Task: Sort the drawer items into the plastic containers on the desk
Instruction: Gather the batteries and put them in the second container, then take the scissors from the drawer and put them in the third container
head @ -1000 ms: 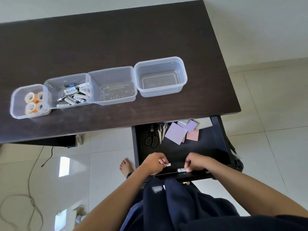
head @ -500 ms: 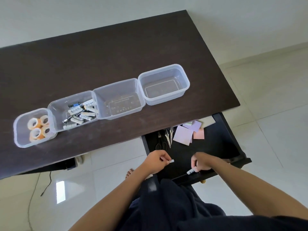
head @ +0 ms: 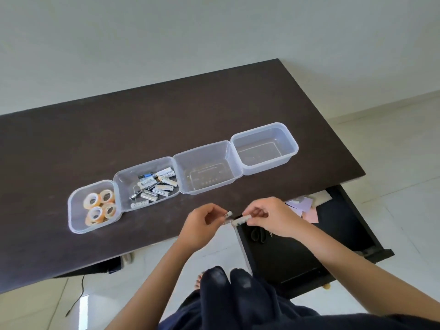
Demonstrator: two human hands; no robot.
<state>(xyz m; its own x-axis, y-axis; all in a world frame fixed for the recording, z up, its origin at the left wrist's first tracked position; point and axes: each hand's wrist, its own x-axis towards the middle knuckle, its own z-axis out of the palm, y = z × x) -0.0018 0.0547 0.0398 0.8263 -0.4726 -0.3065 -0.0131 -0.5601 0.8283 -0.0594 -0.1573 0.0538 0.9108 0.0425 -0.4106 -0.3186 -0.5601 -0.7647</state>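
With 2 clear plastic containers (head: 207, 172) on the dark desk (head: 166, 110) unfilled, left hand (head: 202, 222) and right hand (head: 269, 216) each pinch 1 small white battery (head: 241, 220), apparently bound for the battery-filled tub (head: 147, 183).

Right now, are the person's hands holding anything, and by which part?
Yes. The left hand pinches a battery with one end poking out. The right hand pinches another battery, its left end free.

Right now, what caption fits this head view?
Both hands, left and right, carry batteries toward the battery tub.
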